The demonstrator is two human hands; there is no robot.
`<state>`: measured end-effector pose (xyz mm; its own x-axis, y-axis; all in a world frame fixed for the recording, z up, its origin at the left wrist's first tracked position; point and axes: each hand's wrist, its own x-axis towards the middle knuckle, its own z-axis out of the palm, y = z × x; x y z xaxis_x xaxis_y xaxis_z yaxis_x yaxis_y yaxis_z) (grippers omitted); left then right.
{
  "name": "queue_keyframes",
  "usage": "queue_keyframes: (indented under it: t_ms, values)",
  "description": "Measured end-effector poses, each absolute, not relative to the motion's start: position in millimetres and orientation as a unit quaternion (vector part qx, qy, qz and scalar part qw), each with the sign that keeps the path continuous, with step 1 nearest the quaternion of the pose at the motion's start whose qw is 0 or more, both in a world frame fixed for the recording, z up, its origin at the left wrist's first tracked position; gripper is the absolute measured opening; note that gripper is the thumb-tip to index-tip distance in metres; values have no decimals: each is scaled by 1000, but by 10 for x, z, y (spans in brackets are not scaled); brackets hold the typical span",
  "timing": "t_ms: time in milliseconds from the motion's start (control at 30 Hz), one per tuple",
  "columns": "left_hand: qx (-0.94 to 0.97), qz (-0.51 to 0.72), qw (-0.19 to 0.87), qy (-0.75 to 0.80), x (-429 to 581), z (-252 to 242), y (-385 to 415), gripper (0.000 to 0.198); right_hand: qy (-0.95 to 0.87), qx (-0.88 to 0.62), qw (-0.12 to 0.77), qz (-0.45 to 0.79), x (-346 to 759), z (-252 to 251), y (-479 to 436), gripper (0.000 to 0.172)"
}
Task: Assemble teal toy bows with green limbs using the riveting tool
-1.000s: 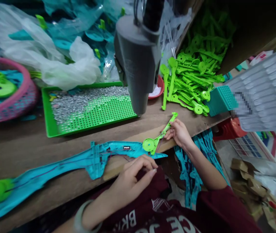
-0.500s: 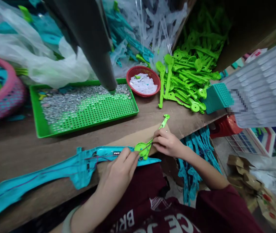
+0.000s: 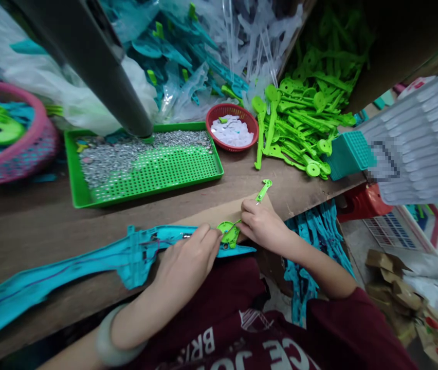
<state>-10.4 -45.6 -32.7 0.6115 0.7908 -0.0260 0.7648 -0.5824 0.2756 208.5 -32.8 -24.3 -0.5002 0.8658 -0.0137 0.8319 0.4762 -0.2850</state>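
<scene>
A long blue plastic sword-shaped half shell (image 3: 99, 259) lies along the table edge, with thin dark wire running inside it. Over its right end sits a lime-green plastic lever (image 3: 229, 232) with a round base; its hooked tip (image 3: 266, 186) sticks out beyond my right hand. A thin dark rod (image 3: 233, 226) crosses the round base between my hands. My left hand (image 3: 190, 257) is closed, its fingertips pinching the rod's near end at the base. My right hand (image 3: 262, 225) is closed around the rod's other end, over the lever's arm, which its fingers partly hide.
Behind is a green perforated tray (image 3: 157, 177) of small metal parts. A red basket (image 3: 252, 115) holds white pieces; lime-green levers (image 3: 292, 128) are heaped right of it. A pink basket (image 3: 45, 149) stands left. A grey post (image 3: 114, 77) slants down over the tray.
The camera view has shifted a little, so the tray and baskets sit farther right. My right hand has moved slightly up along the lever; both hands stay closed at the rod.
</scene>
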Motion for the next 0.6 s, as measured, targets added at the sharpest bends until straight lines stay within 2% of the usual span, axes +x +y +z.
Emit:
queue_keyframes:
  t_ms: [200,300,600]
  values:
    - [885,-51,150,439,-75,-211,-391,31,-833,-523,2,180,1960,-106,-251,20]
    - [884,-96,153,431,-57,-151,-353,28,-836,-523,-44,162,1942,-72,-250,14]
    - [869,-67,266,412,-7,-62,-48,25,-931,-347,-12,111,2078,-301,-277,8]
